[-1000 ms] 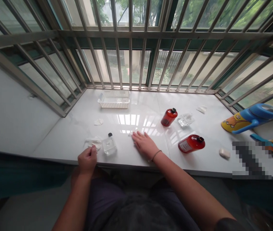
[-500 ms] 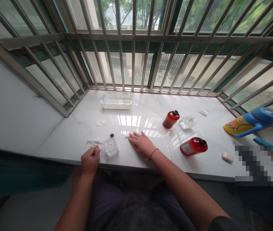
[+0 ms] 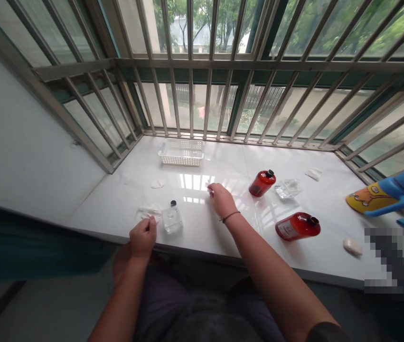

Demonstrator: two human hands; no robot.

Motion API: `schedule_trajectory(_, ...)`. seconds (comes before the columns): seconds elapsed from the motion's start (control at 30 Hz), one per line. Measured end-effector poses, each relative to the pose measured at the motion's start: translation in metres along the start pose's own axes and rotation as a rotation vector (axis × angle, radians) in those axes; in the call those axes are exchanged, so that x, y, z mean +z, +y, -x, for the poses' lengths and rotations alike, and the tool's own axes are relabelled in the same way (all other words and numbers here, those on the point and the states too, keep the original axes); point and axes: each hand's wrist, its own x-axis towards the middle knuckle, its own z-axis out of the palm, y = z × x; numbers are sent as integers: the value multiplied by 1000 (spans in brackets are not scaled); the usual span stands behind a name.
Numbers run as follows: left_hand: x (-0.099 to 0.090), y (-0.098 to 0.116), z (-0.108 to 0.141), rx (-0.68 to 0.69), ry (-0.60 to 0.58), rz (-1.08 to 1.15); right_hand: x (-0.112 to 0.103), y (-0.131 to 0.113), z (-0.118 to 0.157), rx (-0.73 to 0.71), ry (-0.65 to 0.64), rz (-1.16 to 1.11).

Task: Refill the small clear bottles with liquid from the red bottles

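My right hand (image 3: 223, 201) is just over the white counter, fingers closed in a pinch. A small white scrap (image 3: 207, 186) shows at its fingertips; it is too small to name surely. My left hand (image 3: 143, 236) is curled into a fist at the counter's front edge, thumb on top; whatever is inside is hidden. Just beyond the fist lies a crumpled white tissue-like piece (image 3: 147, 212). Beside it stands a clear square container (image 3: 172, 221), with a small black cap (image 3: 173, 203) at its far side.
A white perforated basket (image 3: 181, 154) stands near the window bars. Two red bottles (image 3: 261, 184) with dark tops, a clear dish (image 3: 287, 189), a pale soap-like block (image 3: 352, 247) and a blue-yellow drinking bottle (image 3: 378, 194) are on the right. White scraps (image 3: 157, 183) lie about.
My right hand, flat with fingers spread on the counter before, has closed into a pinch and lifted slightly away from me. My left fist stays put. The view has shifted a little left.
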Motion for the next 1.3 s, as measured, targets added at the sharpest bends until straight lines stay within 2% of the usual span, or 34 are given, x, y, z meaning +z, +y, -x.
schedule_trajectory(0.1, -1, 1, -1, 0, -2, -1, 1, -38, -7, -290, -20, -128)
schedule_trajectory(0.2, -1, -1, -1, 4, -9, 13, 1, -59, 4, -433, 9, -214)
schedule_trajectory(0.27, -2, -3, 0, 10, -19, 30, -1, -59, 21, -451, 50, -254)
schedule_trajectory(0.37, -3, -7, -1, 24, -34, 69, -4, -40, 55, -428, 104, -291)
schedule_trajectory(0.5, -3, -5, -2, 75, -95, 175, -8, -2, 107, -355, 152, -314)
schedule_trajectory(0.6, 2, 6, 0, 118, -196, 261, -9, 24, 145, -273, 158, -340)
schedule_trajectory(0.7, 9, 19, 4, 109, -268, 251, -11, 47, 177, -212, 191, -332)
schedule_trajectory(0.83, 18, 31, 9, 44, -304, 270, -12, 73, 212, -148, 304, -273)
schedule_trajectory(0.9, 22, 36, 11, 35, -330, 295, -14, 86, 225, -100, 425, -216)
schedule_trajectory(1.03, 32, 49, 16, 50, -387, 341, -24, 117, 236, 172, 856, -48)
schedule_trajectory(1.1, 38, 58, 18, 49, -417, 365, -30, 135, 234, 312, 1001, -22)
schedule_trajectory(1.17, 44, 69, 20, 51, -451, 388, -33, 154, 226, 401, 1020, -53)
schedule_trajectory(1.3, 54, 90, 24, 53, -514, 433, -33, 177, 205, 578, 868, -272)
